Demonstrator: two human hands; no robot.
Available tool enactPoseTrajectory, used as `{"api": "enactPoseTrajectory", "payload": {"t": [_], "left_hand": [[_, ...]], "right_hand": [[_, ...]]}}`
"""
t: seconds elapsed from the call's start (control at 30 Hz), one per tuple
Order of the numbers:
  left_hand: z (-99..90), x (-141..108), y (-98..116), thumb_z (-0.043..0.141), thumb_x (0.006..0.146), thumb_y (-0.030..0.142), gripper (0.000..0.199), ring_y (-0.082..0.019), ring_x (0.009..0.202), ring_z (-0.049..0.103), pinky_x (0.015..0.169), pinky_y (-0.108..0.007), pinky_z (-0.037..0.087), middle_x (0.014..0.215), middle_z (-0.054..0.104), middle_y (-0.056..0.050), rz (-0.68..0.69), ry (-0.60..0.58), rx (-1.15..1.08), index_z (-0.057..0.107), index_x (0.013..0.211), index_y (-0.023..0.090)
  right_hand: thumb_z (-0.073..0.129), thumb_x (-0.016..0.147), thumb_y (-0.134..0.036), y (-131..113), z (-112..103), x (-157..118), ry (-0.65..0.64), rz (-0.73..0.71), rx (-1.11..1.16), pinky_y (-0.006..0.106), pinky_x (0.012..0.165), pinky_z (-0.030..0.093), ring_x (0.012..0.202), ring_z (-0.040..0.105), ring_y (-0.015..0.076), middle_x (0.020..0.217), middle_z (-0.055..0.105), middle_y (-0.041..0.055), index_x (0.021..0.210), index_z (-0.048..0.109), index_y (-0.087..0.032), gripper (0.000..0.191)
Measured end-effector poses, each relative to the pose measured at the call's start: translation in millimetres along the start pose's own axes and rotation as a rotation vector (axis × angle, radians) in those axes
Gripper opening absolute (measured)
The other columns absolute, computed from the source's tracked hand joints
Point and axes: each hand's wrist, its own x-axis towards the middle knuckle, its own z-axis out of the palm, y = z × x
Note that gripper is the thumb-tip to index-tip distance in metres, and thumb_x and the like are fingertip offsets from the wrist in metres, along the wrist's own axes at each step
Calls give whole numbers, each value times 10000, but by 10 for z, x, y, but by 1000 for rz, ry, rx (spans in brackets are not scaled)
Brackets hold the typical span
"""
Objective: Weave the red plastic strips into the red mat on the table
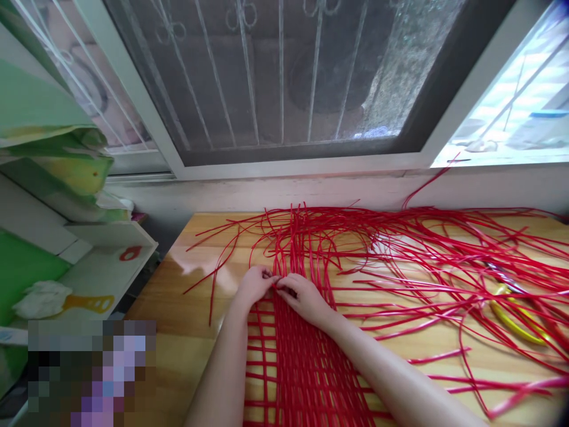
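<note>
Right now the big wooden table [195, 350] is covered with long red strips [400, 249] that fan out toward the window [284, 77], and near the person lies a red woven mat [293, 367] made from the same strips. It looks like the weaving is partly done: the crossed part reaches up to the hands, and the strips past it lie loose. The left hand [254, 286] and the right hand [304, 298] meet at the top edge of the mat, fingertips close together, each pinching a red strip where the weave ends. I think the next move needs a strip passed over one and under the next, then pushed down snug. Some things are hard to see. The fingertips hide the exact strip being held, so I cannot tell which one it is. A yellow-handled tool [511, 311], maybe scissors, lies under the strips on the right. The mat's near edge is cut off at the bottom.
</note>
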Motion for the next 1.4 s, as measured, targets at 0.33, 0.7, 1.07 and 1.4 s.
{"api": "enactPoseTrajectory", "payload": {"t": [0.33, 0.7, 1.07, 1.4], "left_hand": [[-78, -42, -37, 525, 675, 530, 372, -74, 391, 412, 410, -192, 290, 437, 462, 60, 94, -91, -77, 466, 628, 166], [16, -49, 45, 504, 676, 557, 427, -66, 371, 390, 388, -195, 271, 425, 452, 48, 39, -86, -100, 503, 550, 149], [-120, -120, 5, 693, 582, 378, 314, -43, 481, 416, 460, -174, 358, 600, 526, 32, 46, -180, -537, 630, 768, 133], [-77, -78, -9, 721, 520, 347, 277, -61, 458, 452, 469, -203, 404, 537, 510, 30, -26, -89, -591, 576, 584, 119]], "right_hand": [[479, 806, -185, 53, 54, 14, 26, 75, -8, 276, 721, 408, 773, 522, 146, 794, 602, 28, 793, 578, -188, 100], [474, 809, -208, 26, 4, -6, 59, 48, 150, 247, 723, 419, 775, 533, 121, 823, 590, 21, 811, 567, -190, 95], [452, 816, -200, 12, 31, 35, 20, 204, -49, 285, 734, 420, 787, 549, 157, 821, 617, 51, 818, 575, -172, 126], [469, 797, -178, -19, 10, 18, 23, 228, -144, 253, 651, 381, 701, 500, 143, 724, 563, 20, 714, 499, -180, 88]]}}
